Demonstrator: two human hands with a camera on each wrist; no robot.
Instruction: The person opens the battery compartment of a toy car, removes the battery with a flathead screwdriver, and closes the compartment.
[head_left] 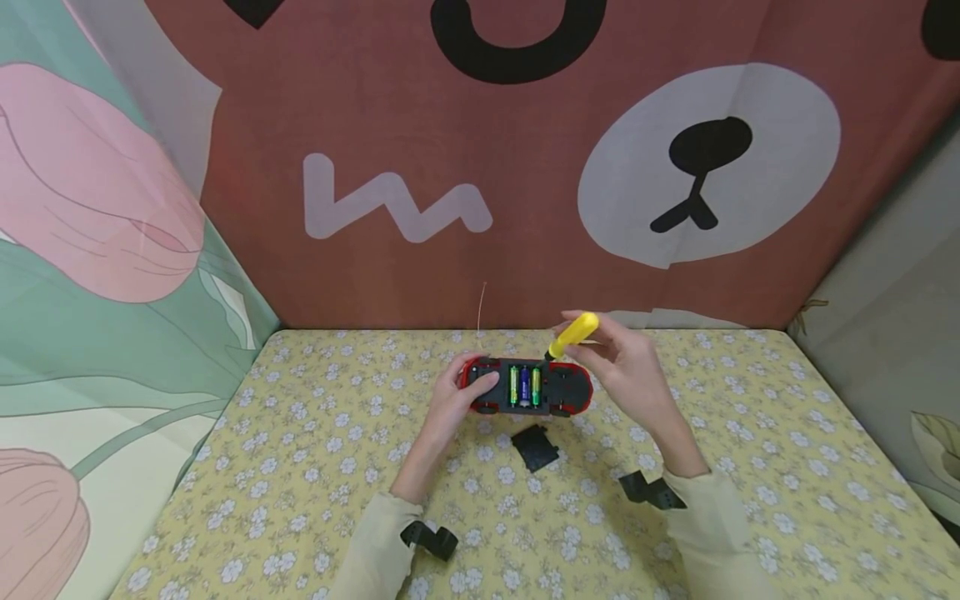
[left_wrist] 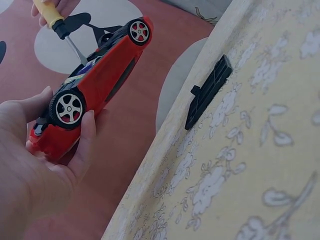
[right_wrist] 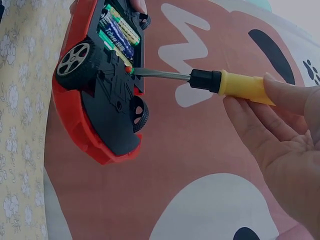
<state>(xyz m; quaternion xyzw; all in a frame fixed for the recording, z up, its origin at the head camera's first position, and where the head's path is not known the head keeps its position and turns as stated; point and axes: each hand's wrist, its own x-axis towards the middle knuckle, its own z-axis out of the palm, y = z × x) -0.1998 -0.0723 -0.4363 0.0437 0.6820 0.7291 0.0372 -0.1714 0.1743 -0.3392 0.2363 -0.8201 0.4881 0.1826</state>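
Note:
A red toy car [head_left: 579, 392] is held underside up by my left hand [head_left: 452, 403], whose fingers and thumb grip one end of it. Three batteries [head_left: 525, 387] lie side by side in its uncovered compartment. My right hand [head_left: 628, 372] pinches the yellow handle of a screwdriver [head_left: 574, 333]. In the right wrist view the flat metal tip of the screwdriver [right_wrist: 165, 74] is at the end of the outermost green battery [right_wrist: 114, 49], by the compartment's edge. A black battery cover [head_left: 535, 448] lies on the table just below the car, also visible in the left wrist view.
The table has a yellow flowered cloth [head_left: 315, 467]. Behind it hangs a reddish-brown curtain with a bear print [head_left: 525, 242], and a pale green flowered cloth [head_left: 135, 333] hangs at the left. A thin antenna wire [head_left: 481, 310] rises behind the car.

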